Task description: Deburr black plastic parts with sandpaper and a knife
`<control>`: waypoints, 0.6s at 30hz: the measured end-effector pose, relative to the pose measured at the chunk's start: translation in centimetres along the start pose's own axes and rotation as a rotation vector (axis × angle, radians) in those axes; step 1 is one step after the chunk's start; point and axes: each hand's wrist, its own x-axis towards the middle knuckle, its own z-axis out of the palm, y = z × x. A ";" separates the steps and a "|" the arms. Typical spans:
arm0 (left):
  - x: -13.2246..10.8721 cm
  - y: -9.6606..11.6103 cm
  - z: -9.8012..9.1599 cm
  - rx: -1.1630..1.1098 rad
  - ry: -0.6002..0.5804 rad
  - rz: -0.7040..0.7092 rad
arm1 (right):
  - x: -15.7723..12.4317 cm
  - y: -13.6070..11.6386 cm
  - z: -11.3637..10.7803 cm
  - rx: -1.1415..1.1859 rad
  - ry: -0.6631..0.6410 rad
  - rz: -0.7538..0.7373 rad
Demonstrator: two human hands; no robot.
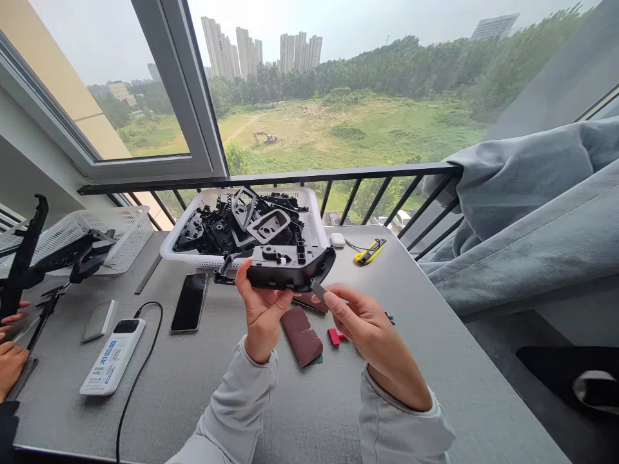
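My left hand is closed on a black plastic part, holding it raised above the table, in front of the white basket. The part is long with a curved right end, and small clips and a white piece show on its upper side. My right hand pinches a flat grey strip, whose tip meets the lower right edge of the part. Below the hands, brown sandpaper lies on the table with a small red piece beside it.
The white basket holds several black and grey plastic parts. A yellow cutter, a phone, a white power bank with a cable, and another flat strip lie on the table. Another person's hands hold black parts at left.
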 end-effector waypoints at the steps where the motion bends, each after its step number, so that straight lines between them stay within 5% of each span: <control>1: 0.1 0.2 -0.1 -0.017 0.009 -0.044 | 0.0 0.0 0.0 0.057 0.031 0.010; 5: 0.3 0.8 -0.1 -0.103 -0.003 -0.139 | -0.1 0.0 0.3 0.211 0.141 -0.002; 18: 0.2 1.0 0.5 -0.100 0.006 -0.159 | -0.4 -0.1 1.2 0.286 0.202 -0.050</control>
